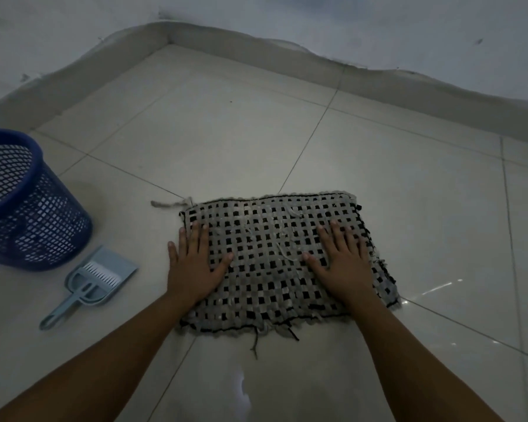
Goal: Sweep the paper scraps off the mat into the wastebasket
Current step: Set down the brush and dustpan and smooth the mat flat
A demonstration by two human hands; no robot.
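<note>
Both hands lie flat with fingers spread, holding nothing: the left hand point(192, 263) presses the left edge of the woven mat point(275, 284), the right hand point(343, 260) its right half. Pale paper scraps point(282, 236) lie between them, at the frame's centre. The sweeping looks not yet begun; this seems a steadying of the mat. Next, one hand must take the dustpan point(96, 278), lower left, just below the blue wastebasket point(22, 205) at the left edge.
</note>
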